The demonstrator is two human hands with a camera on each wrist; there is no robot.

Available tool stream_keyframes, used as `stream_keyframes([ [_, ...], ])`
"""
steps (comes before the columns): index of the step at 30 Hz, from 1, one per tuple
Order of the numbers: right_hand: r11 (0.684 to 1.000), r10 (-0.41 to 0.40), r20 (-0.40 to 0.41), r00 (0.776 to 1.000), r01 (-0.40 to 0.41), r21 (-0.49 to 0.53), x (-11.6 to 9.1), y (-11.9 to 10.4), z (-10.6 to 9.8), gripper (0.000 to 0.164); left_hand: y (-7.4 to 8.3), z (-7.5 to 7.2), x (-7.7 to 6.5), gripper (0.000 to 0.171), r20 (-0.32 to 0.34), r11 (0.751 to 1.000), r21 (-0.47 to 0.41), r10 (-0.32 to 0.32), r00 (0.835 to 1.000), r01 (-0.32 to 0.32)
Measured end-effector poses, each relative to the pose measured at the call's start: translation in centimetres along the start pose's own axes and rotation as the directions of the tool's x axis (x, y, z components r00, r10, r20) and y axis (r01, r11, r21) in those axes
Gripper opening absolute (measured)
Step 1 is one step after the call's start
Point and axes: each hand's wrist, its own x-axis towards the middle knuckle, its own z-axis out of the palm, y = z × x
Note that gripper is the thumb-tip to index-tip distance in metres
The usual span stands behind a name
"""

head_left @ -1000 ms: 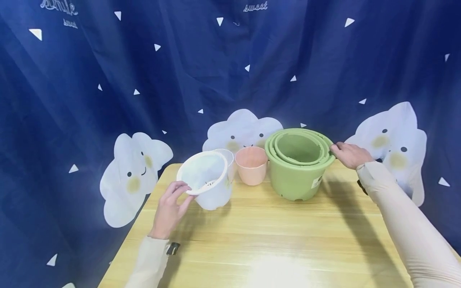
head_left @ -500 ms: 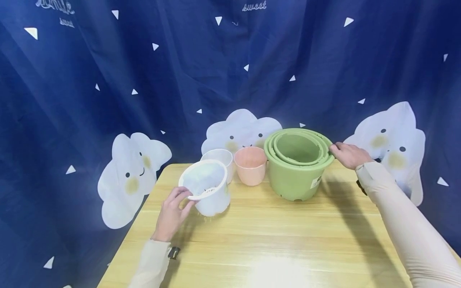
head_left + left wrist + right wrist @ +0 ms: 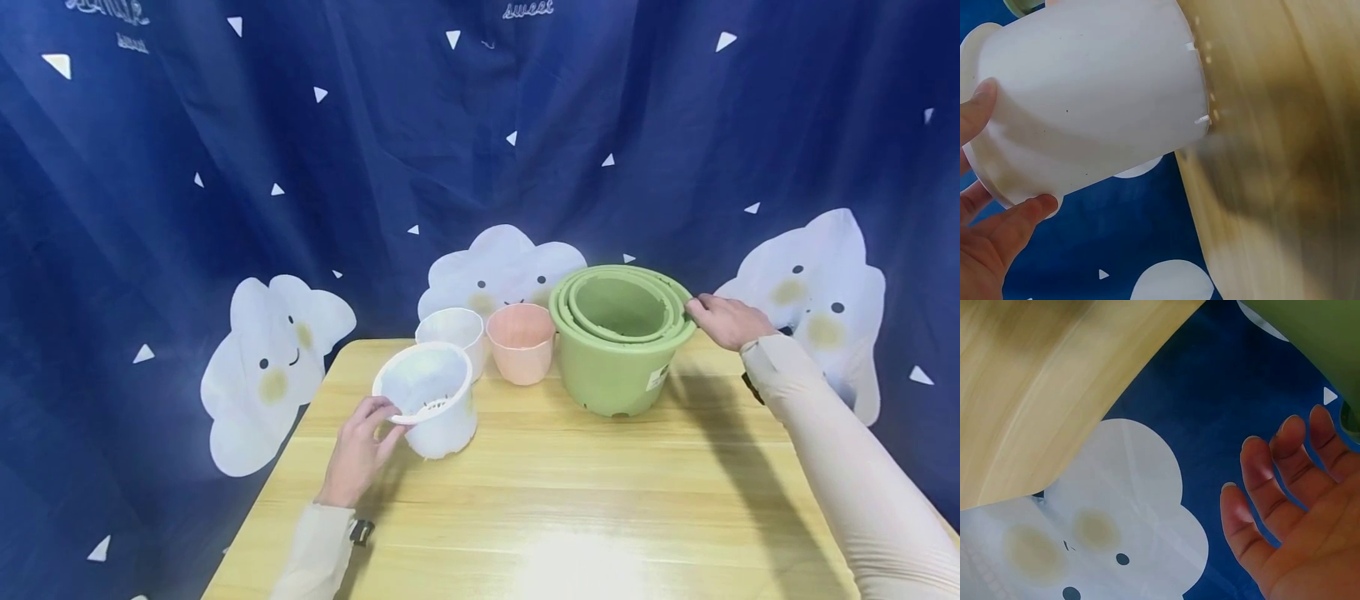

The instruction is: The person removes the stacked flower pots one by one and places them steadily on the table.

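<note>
My left hand pinches the near left rim of a white flower pot, thumb outside. Drainage slots show in the pot's floor. In the left wrist view the white flower pot has its base close to the wood; I cannot tell whether it touches. My right hand touches the right rim of a large green flower pot, with smaller green pots nested inside. In the right wrist view the right hand's fingers are loosely bent and apart from the green wall; its thumb is hidden.
A whitish translucent pot stands behind the white one, partly covered by it. Beside it a pink pot stands close to the green stack. All are on a wooden table, before a blue curtain with cloud prints.
My left hand has drawn the white flower pot towards me and down, uncovering more of the translucent pot behind. The right hand and the green stack have stayed in place.
</note>
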Motion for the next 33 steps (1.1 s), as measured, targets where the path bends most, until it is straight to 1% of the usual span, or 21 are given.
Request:
stream_keyframes([
  [8,1.0,0.0,-0.002,1.0,0.0,0.006,0.0,0.0,-0.1,0.075,-0.1,0.1,-0.1,0.021,0.056,1.0,-0.006,-0.019,0.998,0.02],
  [15,1.0,0.001,0.008,1.0,-0.001,0.008,0.0,0.0,0.0,0.075,0.2,0.1,-0.2,0.024,0.061,0.999,0.01,-0.035,0.998,0.034],
  [23,1.0,0.005,0.004,1.0,-0.005,0.015,0.0,0.0,0.0,0.074,0.5,0.0,-0.2,0.023,0.093,0.999,0.015,-0.05,0.994,0.049],
  [25,1.0,0.007,0.007,1.0,-0.007,0.015,0.0,0.1,0.0,0.074,0.6,-0.1,-0.1,0.023,0.11,0.998,0.018,-0.056,0.992,0.054],
  [27,1.0,0.009,0.006,1.0,-0.009,0.014,0.0,0.1,0.0,0.074,0.7,-0.3,0.1,0.023,0.137,0.998,0.023,-0.068,0.988,0.065],
  [29,1.0,0.008,0.004,1.0,-0.008,0.014,0.1,0.1,0.0,0.073,0.9,-0.6,0.2,0.024,0.177,0.996,0.036,-0.089,0.98,0.083],
  [31,1.0,0.006,-0.001,1.0,-0.006,0.014,0.1,0.1,0.1,0.072,1.1,-1.0,0.5,0.029,0.224,0.992,0.057,-0.118,0.967,0.108],
  [33,1.0,0.004,-0.005,1.0,-0.004,0.015,0.1,0.1,0.1,0.072,1.4,-1.5,0.8,0.039,0.274,0.987,0.095,-0.152,0.95,0.131],
])
